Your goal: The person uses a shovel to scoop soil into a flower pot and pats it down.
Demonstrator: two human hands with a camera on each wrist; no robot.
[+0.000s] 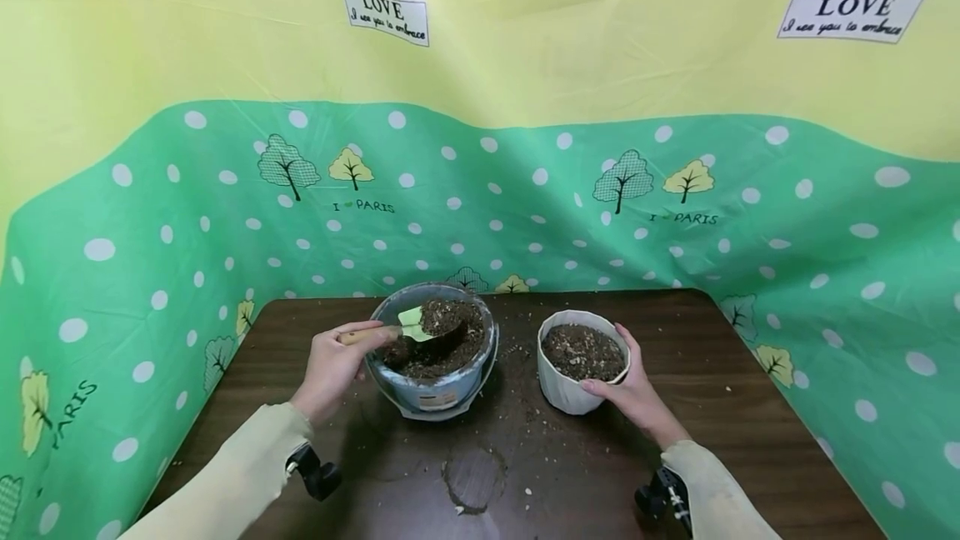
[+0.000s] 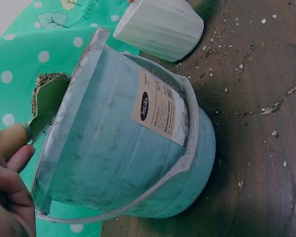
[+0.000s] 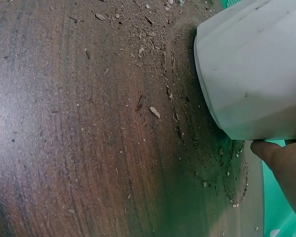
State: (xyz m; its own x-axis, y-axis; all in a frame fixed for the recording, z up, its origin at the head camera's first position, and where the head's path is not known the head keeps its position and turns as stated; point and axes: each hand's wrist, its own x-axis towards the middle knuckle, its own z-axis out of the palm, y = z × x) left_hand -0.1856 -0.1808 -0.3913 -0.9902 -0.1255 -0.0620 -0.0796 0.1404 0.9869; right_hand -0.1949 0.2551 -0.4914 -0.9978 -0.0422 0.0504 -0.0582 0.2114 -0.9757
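My left hand grips the wooden handle of a small green trowel. Dark soil is heaped on its blade, which is over the blue-grey bucket; more soil lies inside the bucket. The left wrist view shows the trowel at the bucket's rim and a label on the bucket's side. With thumb and fingers spread around its right side, my right hand holds a white ribbed pot filled with soil. In the right wrist view the thumb lies against the pot.
Both containers stand on a dark wooden table. Loose soil crumbs are scattered between and in front of them, with a ring-shaped soil mark near the front. A green and yellow curtain hangs behind and along the sides.
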